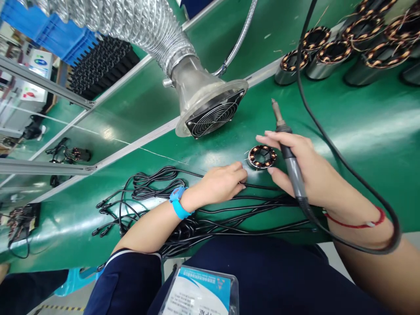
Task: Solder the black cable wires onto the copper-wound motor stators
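Note:
My right hand [297, 164] is wrapped round a soldering iron [285, 142], its metal tip pointing away from me and its black cord looping off past my wrist. My left hand [225, 180] rests on the green table with fingers curled, pinching at a thin black wire [259, 187] beside a small copper-wound stator [262, 156]. The stator lies flat between both hands. A blue wristband [179, 202] is on my left wrist, a red string on my right.
A bundle of black cables [183, 218] sprawls across the green table [361, 122] near my body. A fume extractor with a grilled fan [211, 114] and silver hose stands just behind the stator. Several larger stators [331, 52] sit at the back right. Black parts and blue crates are at far left.

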Tool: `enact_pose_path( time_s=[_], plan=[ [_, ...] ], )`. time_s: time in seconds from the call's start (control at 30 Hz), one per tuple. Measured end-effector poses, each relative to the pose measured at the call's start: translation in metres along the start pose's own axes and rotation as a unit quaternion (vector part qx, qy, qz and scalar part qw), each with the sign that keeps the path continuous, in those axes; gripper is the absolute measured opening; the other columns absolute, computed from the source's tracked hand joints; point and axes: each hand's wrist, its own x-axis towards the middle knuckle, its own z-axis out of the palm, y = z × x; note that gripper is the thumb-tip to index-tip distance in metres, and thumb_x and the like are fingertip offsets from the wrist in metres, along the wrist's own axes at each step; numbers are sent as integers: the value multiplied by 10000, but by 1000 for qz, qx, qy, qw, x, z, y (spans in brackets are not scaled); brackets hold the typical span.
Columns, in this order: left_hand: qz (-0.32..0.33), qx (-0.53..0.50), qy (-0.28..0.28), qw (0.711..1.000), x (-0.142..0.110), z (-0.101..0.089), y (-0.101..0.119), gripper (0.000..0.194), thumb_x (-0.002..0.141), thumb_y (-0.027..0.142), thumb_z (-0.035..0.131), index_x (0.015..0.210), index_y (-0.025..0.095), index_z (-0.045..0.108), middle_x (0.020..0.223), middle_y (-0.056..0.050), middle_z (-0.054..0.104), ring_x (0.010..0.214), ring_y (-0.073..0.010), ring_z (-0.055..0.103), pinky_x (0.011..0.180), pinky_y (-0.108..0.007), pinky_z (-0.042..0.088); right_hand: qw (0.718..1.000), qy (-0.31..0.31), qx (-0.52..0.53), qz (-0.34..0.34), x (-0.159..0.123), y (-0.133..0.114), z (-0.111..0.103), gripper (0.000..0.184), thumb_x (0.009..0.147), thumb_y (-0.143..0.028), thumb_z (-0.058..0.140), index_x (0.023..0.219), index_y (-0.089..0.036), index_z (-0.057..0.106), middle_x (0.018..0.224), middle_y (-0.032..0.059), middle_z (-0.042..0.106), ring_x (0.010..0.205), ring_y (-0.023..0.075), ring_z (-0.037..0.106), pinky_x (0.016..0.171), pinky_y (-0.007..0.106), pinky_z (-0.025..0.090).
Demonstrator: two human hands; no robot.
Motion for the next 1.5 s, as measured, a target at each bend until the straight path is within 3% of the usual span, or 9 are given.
enact_pose_path(
  time_s=[0.13, 0.27, 0.37, 0.57, 0.8, 0.93, 1.03, 1.3, 1.5],
  plan=[
    [-5, -151, 39, 988, -9, -15, 4, 97, 875, 242, 521, 813, 168, 529, 769, 4, 557, 688, -108, 476, 665, -252, 381, 992, 115, -32, 34, -3, -17, -22, 489, 886, -219, 583, 1363, -244, 477, 1097, 47, 719, 1097, 217, 653, 927, 405, 514],
    [-19, -367, 58, 928, -18, -25, 1, 197, 853, 333, 574, 778, 165, 504, 665, 47, 448, 579, -68, 359, 551, -211, 315, 979, 188, -30, 71, -9, -31, -38, 409, 891, -206, 619, 1291, -252, 549, 935, 15, 742, 946, 164, 703, 923, 341, 521],
    [-30, -437, 64, 897, -17, -27, 0, 291, 802, 408, 644, 745, 159, 504, 619, 62, 408, 553, -60, 327, 532, -208, 304, 977, 164, 99, 91, -12, -36, -37, 460, 859, -170, 658, 1290, -273, 533, 961, 4, 733, 834, 139, 721, 864, 298, 571],
    [-56, -460, 55, 884, -13, -24, -1, 378, 771, 501, 664, 754, 150, 526, 621, 37, 486, 569, -70, 380, 552, -217, 317, 944, 170, 262, 111, -13, -45, -26, 491, 848, -93, 645, 1263, -324, 519, 961, -34, 707, 798, 105, 717, 761, 225, 617],
    [-64, -476, 70, 874, -9, -20, 1, 336, 744, 435, 699, 746, 150, 522, 610, 57, 438, 546, -52, 352, 524, -206, 299, 926, 188, 289, 152, -8, -50, -24, 429, 835, -102, 656, 1193, -305, 538, 867, -40, 709, 792, 87, 696, 694, 179, 586],
    [-55, -572, 172, 800, -4, -14, 7, 275, 780, 390, 643, 862, 168, 502, 590, 85, 390, 487, -40, 309, 459, -188, 232, 922, 125, 321, 178, -6, -47, -12, 402, 827, -122, 629, 1176, -275, 502, 802, -46, 691, 655, 84, 659, 576, 178, 553],
    [-34, -632, 168, 756, -3, -12, 16, 247, 786, 363, 618, 837, 184, 456, 540, 103, 351, 438, -38, 290, 423, -179, 207, 929, 81, 318, 169, -1, -49, 0, 422, 816, -126, 618, 1188, -265, 475, 819, -48, 674, 645, 86, 659, 568, 183, 559],
    [-42, -626, 167, 761, -9, -17, 29, 291, 784, 343, 665, 926, 182, 468, 717, 72, 443, 474, -24, 370, 422, -184, 292, 961, 111, 242, 81, 8, -62, 9, 471, 842, -151, 648, 1256, -285, 466, 928, -29, 654, 806, 103, 681, 719, 216, 600],
    [-26, -605, 90, 791, -13, -23, 24, 216, 824, 314, 656, 780, 145, 529, 737, 11, 565, 713, -75, 515, 704, -229, 418, 963, 120, 239, 44, 9, -66, 9, 473, 823, -110, 644, 1223, -314, 494, 861, -38, 632, 679, 115, 655, 637, 257, 582]
  ],
)
